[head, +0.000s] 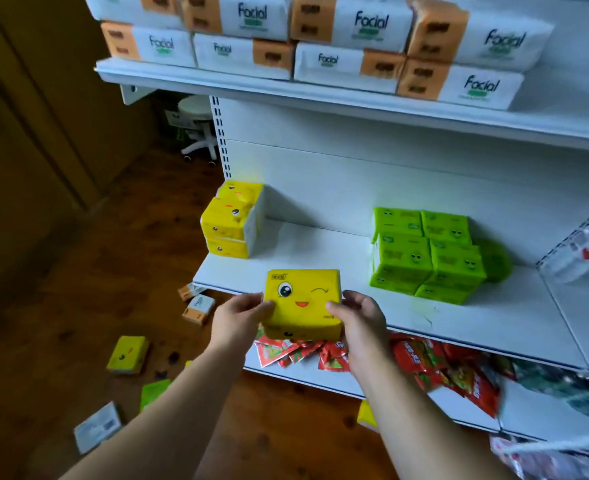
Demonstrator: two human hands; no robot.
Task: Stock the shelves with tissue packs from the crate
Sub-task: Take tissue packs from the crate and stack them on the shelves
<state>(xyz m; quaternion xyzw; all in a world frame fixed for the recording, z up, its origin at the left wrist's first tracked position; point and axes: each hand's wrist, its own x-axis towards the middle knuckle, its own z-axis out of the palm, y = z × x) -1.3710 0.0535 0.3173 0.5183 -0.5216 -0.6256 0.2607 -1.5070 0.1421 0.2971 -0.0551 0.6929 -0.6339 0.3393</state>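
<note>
Clasps yellow tissue pack [301, 303] between fingers [264, 307] of left hand [237, 318] and right hand [362, 320], likely for square seating on shelf [320, 251].

The left hand [241, 317] and right hand [359, 317] grip a yellow tissue pack [301, 299] at the shelf [320, 251] edge. From it, a yellow stack [230, 223] sits at eleven o'clock, green packs [424, 254] at two.

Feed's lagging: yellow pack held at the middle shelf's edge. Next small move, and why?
Probably set the yellow pack onto the middle shelf beside the yellow stack: left hand and right hand grip it at the front edge, and bare shelf lies there.
</note>
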